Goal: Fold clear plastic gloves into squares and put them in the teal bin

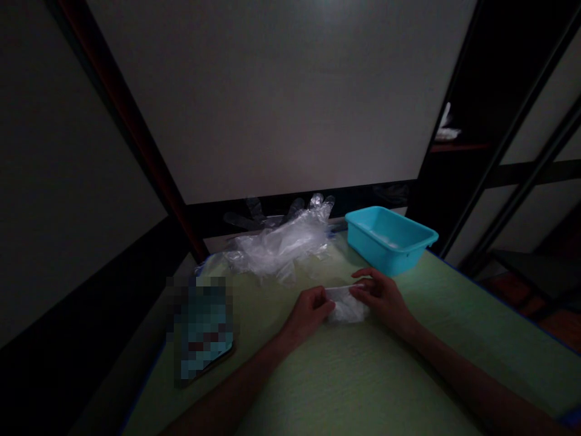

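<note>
Both of my hands rest on a green table in dim light. Between them lies a small folded piece of clear plastic, likely a thin disposable glove. My left hand pinches its left end with curled fingers. My right hand presses on its right side, fingers closed over the top edge. Beyond the hands lies a loose pile of clear plastic gloves, their fingers sticking up at the back.
A turquoise plastic tub stands at the back right of the table, just behind my right hand. A flat blurred object lies near the left edge. A pale wall rises behind; dark frames and shelving stand at right.
</note>
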Available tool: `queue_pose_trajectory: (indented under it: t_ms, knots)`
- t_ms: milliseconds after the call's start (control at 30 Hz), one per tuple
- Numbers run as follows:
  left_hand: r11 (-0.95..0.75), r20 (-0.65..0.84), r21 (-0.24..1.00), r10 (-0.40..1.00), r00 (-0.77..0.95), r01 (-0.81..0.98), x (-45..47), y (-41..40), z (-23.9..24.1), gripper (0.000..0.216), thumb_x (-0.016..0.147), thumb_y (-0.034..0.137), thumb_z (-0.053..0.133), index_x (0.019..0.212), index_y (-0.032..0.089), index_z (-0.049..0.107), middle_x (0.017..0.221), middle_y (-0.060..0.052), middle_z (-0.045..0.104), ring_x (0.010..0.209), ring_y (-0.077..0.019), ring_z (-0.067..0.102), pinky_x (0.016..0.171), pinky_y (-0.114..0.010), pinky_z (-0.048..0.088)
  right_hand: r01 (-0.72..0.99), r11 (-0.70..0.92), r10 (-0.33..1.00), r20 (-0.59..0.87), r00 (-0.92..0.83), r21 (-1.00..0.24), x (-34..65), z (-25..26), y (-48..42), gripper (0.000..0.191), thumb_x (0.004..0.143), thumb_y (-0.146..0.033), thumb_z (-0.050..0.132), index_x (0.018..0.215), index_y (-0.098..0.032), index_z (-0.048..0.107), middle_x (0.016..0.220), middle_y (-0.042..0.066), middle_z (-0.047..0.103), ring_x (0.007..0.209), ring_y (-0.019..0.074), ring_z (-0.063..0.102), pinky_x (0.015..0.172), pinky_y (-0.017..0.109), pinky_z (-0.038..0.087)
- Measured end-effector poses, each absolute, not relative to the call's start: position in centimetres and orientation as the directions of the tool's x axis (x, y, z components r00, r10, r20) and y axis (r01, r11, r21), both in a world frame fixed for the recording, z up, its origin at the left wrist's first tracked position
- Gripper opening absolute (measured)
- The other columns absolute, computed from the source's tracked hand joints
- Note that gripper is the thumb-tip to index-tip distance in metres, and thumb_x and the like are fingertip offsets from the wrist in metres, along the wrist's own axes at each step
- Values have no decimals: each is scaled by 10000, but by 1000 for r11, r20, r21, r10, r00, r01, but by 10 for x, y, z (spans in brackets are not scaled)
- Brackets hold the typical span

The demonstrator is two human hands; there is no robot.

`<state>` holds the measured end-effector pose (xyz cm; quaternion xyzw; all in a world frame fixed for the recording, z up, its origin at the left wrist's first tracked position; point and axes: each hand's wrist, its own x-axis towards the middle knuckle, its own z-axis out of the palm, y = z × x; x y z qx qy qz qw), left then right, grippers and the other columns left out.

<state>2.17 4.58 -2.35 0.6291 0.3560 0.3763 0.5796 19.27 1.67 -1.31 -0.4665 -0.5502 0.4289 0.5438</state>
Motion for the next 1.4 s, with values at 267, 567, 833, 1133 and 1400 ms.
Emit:
queue_pose_trajectory:
  t_ms: [267, 567, 833, 1133, 1400]
  knots:
    - [-51, 39, 999, 894, 446, 16, 20, 46, -21, 174, 566, 267, 566, 546, 160, 431, 513, 54, 402, 493, -85, 380, 482, -198, 262, -43, 202, 979, 203, -4, -978, 192, -10, 13, 282, 692, -335, 633, 881, -192, 480, 584, -46, 583, 510, 99, 531, 456, 195, 381]
    - [-29, 38, 999, 894, 446, -29, 19, 46, -22, 171, 567, 264, 568, 558, 158, 434, 519, 48, 417, 496, -86, 387, 490, -200, 283, 67, 278, 938, 256, -235, -958, 189, -9, 14, 175, 697, -282, 622, 832, -173, 643, 948, 64, 638, 895, 209, 573, 771, 332, 444]
    - [-21, 19, 1000, 898, 440, 0, 19, 45, -19, 172, 586, 268, 567, 560, 155, 441, 526, 38, 434, 515, -94, 399, 497, -201, 290, 78, 159, 978, 146, -147, -984, 190, -13, 17, 257, 663, -217, 619, 914, -175, 649, 884, 50, 650, 755, 182, 590, 645, 288, 469]
    - [-13, 4, 1000, 897, 442, 19, 18, 50, -20, 201, 586, 313, 600, 604, 147, 487, 550, 28, 459, 549, -118, 442, 523, -213, 336, 49, 140, 984, 134, -117, -989, 189, -26, 22, 313, 644, -177, 614, 957, -175, 639, 885, 52, 639, 737, 180, 594, 621, 278, 476]
    - [-104, 81, 993, 946, 313, 56, 20, 51, -18, 320, 604, 424, 591, 522, 158, 431, 476, 53, 384, 464, -83, 374, 445, -185, 296, 217, 239, 960, 197, -199, -946, 190, -24, 17, 355, 638, -201, 626, 993, -189, 630, 937, 50, 627, 820, 189, 572, 708, 290, 454]
